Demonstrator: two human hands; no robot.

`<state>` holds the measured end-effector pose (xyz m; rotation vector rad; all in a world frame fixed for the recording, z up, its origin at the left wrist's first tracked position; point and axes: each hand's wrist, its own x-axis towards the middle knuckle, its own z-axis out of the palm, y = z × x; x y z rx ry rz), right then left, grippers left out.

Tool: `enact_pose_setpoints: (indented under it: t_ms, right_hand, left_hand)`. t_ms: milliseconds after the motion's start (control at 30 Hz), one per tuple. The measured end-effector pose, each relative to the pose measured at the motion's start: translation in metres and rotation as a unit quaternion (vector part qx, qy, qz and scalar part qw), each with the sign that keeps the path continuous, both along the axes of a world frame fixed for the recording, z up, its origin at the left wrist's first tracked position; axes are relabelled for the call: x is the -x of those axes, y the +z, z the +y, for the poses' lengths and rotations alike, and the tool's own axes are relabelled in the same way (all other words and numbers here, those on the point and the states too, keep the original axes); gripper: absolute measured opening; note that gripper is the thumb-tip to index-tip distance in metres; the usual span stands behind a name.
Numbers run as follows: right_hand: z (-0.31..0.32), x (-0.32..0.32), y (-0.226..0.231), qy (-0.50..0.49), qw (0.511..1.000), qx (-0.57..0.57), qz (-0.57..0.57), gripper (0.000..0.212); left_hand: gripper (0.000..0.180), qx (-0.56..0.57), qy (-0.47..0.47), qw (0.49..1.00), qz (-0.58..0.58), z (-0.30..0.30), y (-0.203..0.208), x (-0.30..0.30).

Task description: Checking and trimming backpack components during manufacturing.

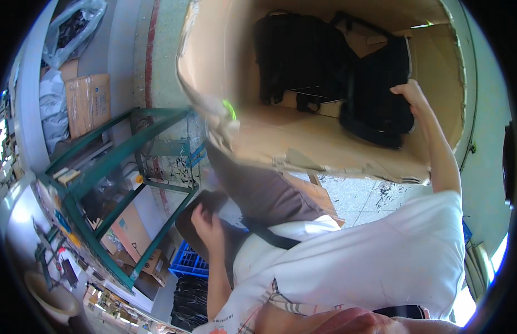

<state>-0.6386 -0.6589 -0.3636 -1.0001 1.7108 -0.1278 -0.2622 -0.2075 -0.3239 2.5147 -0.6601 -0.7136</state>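
My right hand (411, 94) reaches into a large open cardboard box (319, 153), its fingers closed on the edge of a black fabric bag (383, 92). This bag stands on its side near the right wall of the box. Another black bag (297, 53) with straps lies to its left, deeper in the box. My left hand (208, 225) is down beside my leg, fingers loosely bent and apart, and nothing shows in it.
A green metal frame (130, 133) stands on the left, close to my legs. Below it are a blue plastic crate (189, 260) and a stack of black pieces (190, 300). A taped carton (88, 103) and a clear plastic bag (74, 30) sit at the far left.
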Motion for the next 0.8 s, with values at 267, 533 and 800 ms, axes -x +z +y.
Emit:
enact_pose_setpoints:
  t_ms: [267,533,800]
  right_hand:
    - [0.120,0.022,0.220,0.027,0.970,0.238,-0.049,0.042]
    - [0.181,0.097,0.230,-0.002,0.840,0.506,-0.196,0.038]
    - [0.181,-0.004,0.225,-0.097,0.735,0.508,-0.440,0.049]
  left_hand:
    - [0.027,0.276,-0.147,0.944,0.102,-0.153,0.066,0.003]
    - [0.041,0.398,-0.139,0.898,0.129,-0.239,0.135,-0.047]
    - [0.058,0.512,-0.197,0.680,0.487,-0.234,0.182,-0.049]
